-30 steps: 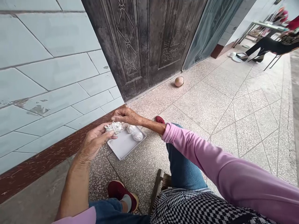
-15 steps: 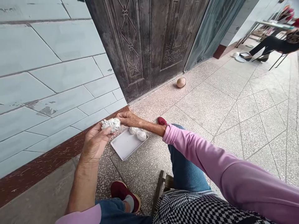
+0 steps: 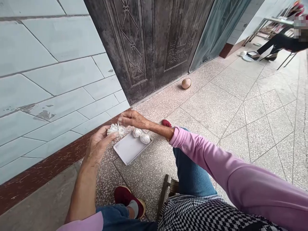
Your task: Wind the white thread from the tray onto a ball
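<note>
My left hand [image 3: 97,144] grips a small bundle of white cord [image 3: 116,129] between thumb and fingers, held above the floor in front of the wall. Just above the bundle's right end, my right hand [image 3: 133,119] is closed in a pinch on a white strand [image 3: 118,124] that runs up from the bundle's middle. Below and behind the hands lies a shallow white tray [image 3: 130,149]. Two white balls of cord, one nearer [image 3: 145,138] and one farther [image 3: 137,132], rest at its far right end.
A tan ball [image 3: 186,83] lies on the speckled floor near the dark carved door [image 3: 154,48]. The tiled wall [image 3: 60,93] rises on the left. At the upper right a person [image 3: 276,45] sits by a table [image 3: 276,21]. A wooden stool [image 3: 166,192] shows beneath me.
My right hand has risen slightly, and a strand now stands up from the bundle to its fingers. The bundle has turned and moved slightly to the right in my left hand.
</note>
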### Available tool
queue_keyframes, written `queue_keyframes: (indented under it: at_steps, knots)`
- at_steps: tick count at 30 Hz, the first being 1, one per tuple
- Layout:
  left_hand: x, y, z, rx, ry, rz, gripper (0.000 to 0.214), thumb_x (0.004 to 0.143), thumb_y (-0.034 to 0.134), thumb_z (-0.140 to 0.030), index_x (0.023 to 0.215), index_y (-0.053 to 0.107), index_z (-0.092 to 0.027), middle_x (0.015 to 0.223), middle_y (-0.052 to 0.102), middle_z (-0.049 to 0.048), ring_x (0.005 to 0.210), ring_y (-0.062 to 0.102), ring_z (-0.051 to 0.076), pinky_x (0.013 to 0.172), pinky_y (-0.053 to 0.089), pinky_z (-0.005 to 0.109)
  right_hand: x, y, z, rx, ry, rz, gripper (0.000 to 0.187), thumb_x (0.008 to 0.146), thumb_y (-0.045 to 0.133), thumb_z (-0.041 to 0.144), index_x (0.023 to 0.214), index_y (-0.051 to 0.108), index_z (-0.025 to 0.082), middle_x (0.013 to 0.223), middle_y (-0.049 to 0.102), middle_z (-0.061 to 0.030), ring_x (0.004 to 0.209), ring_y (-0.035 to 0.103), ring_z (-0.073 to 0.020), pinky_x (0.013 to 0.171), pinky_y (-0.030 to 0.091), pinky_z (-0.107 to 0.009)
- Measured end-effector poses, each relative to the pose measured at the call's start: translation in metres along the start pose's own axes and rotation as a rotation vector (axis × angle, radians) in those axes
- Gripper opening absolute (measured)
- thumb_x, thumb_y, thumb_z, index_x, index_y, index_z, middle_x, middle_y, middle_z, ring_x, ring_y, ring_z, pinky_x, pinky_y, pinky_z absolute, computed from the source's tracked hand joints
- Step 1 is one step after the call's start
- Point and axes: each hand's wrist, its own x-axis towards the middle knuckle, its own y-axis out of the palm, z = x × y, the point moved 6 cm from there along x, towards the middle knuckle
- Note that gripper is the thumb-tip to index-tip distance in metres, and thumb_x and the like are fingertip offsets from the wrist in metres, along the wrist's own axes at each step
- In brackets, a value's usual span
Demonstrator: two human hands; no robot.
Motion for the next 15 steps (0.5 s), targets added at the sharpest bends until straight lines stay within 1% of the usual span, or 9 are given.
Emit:
queue_keyframes:
  at_steps: [2, 4, 6, 8, 9, 11, 13, 15]
  knots:
    - [-0.007, 0.009, -0.006, -0.167, -0.029, 0.008, 0.070, 0.064, 0.120, -0.050, 0.117, 0.086, -0.020, 0.115, 0.090, 0.0091, 0.097, 0.077, 0.025, 0.083, 0.065, 0.034, 0.004, -0.007, 0.000, 0.026, 0.021, -0.044, 0.039, 0.130, 0.079, 0.043, 0.102, 0.072, 0.017, 0.090, 0.068, 0.0008, 0.084, 0.061, -0.0149, 0.083, 0.050, -0.027]
    - [-0.012, 0.013, -0.013, -0.291, -0.024, -0.009, 0.073, 0.059, 0.125, -0.047, 0.113, 0.084, -0.021, 0.120, 0.090, 0.0113, 0.102, 0.080, 0.026, 0.079, 0.067, 0.032, 0.004, -0.003, -0.001, 0.012, 0.020, -0.049, 0.036, 0.131, 0.076, 0.037, 0.102, 0.072, 0.016, 0.090, 0.066, 0.0017, 0.084, 0.059, -0.0144, 0.082, 0.048, -0.026]
    - [-0.011, 0.013, -0.018, -0.370, 0.003, -0.052, 0.073, 0.055, 0.127, -0.043, 0.108, 0.080, -0.021, 0.118, 0.089, 0.0114, 0.101, 0.079, 0.026, 0.077, 0.067, 0.031, 0.003, 0.012, -0.004, -0.033, 0.044, -0.001, 0.033, 0.130, 0.073, 0.027, 0.100, 0.072, 0.016, 0.088, 0.064, 0.0024, 0.085, 0.057, -0.0146, 0.082, 0.046, -0.027]
    - [-0.007, 0.008, -0.017, -0.399, 0.039, -0.114, 0.072, 0.055, 0.125, -0.039, 0.104, 0.076, -0.022, 0.113, 0.087, 0.0095, 0.099, 0.078, 0.025, 0.079, 0.068, 0.031, 0.000, 0.032, -0.010, -0.095, 0.090, 0.094, 0.035, 0.129, 0.074, 0.023, 0.095, 0.070, 0.017, 0.085, 0.062, 0.0027, 0.083, 0.056, -0.0152, 0.082, 0.045, -0.027]
    - [-0.004, 0.004, -0.015, -0.387, 0.056, -0.148, 0.070, 0.057, 0.124, -0.039, 0.104, 0.074, -0.023, 0.110, 0.085, 0.0082, 0.098, 0.077, 0.024, 0.080, 0.068, 0.032, -0.002, 0.042, -0.013, -0.129, 0.101, 0.145, 0.036, 0.129, 0.075, 0.024, 0.094, 0.071, 0.017, 0.083, 0.061, 0.0027, 0.082, 0.056, -0.0156, 0.081, 0.045, -0.028]
    - [0.002, -0.005, -0.010, -0.290, 0.092, -0.231, 0.065, 0.062, 0.117, -0.041, 0.105, 0.071, -0.024, 0.106, 0.082, 0.0058, 0.091, 0.074, 0.022, 0.081, 0.068, 0.034, -0.006, 0.056, -0.016, -0.190, 0.092, 0.217, 0.039, 0.129, 0.077, 0.029, 0.093, 0.072, 0.017, 0.082, 0.061, 0.0027, 0.082, 0.056, -0.0163, 0.081, 0.044, -0.028]
    - [0.008, -0.018, -0.006, -0.114, 0.122, -0.321, 0.060, 0.065, 0.110, -0.044, 0.106, 0.070, -0.026, 0.101, 0.080, 0.0042, 0.083, 0.072, 0.023, 0.076, 0.065, 0.036, -0.010, 0.060, -0.016, -0.215, 0.070, 0.247, 0.038, 0.129, 0.077, 0.032, 0.094, 0.073, 0.018, 0.082, 0.062, 0.0025, 0.082, 0.056, -0.0169, 0.081, 0.044, -0.029]
    - [0.011, -0.028, -0.002, 0.091, 0.132, -0.368, 0.056, 0.068, 0.105, -0.046, 0.108, 0.072, -0.027, 0.098, 0.081, 0.0045, 0.084, 0.074, 0.026, 0.075, 0.064, 0.038, -0.013, 0.056, -0.013, -0.193, 0.050, 0.258, 0.035, 0.129, 0.076, 0.030, 0.097, 0.075, 0.018, 0.084, 0.064, 0.0014, 0.082, 0.058, -0.0171, 0.081, 0.045, -0.029]
